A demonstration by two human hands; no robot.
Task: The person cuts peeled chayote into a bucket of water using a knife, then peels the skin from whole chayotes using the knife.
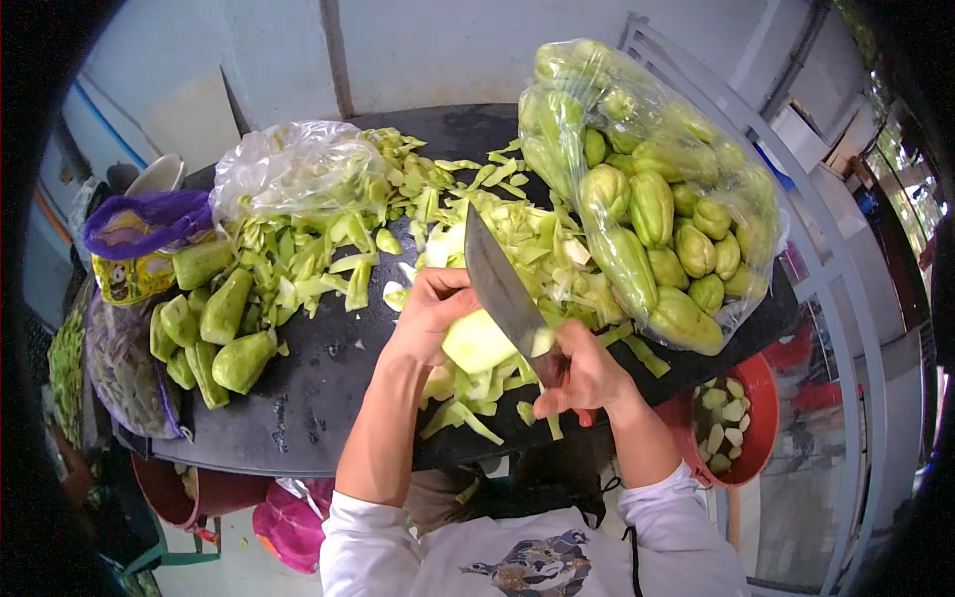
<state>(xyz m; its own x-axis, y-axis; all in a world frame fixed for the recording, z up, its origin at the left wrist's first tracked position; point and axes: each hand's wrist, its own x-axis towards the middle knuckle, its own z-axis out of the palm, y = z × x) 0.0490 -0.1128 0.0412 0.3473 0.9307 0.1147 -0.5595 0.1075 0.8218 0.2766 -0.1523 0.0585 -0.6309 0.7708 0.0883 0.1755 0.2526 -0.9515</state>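
My left hand (435,316) grips a pale peeled chayote (472,343) over the black table (328,398). In my right hand (580,373) is a broad-bladed knife (499,284), its tip pointing away from me and up to the left. The blade's lower part lies against the right side of the chayote, and fingers hide most of the handle. Under and beyond both hands spreads a heap of green peelings (537,254).
A clear plastic bag (652,199) of whole chayotes stands at the right. Several chayotes (229,303) lie at the left beside a purple net bag (129,358). Another plastic bag (298,169) sits behind. Below the right edge, a red bucket (761,418) holds peeled pieces in water.
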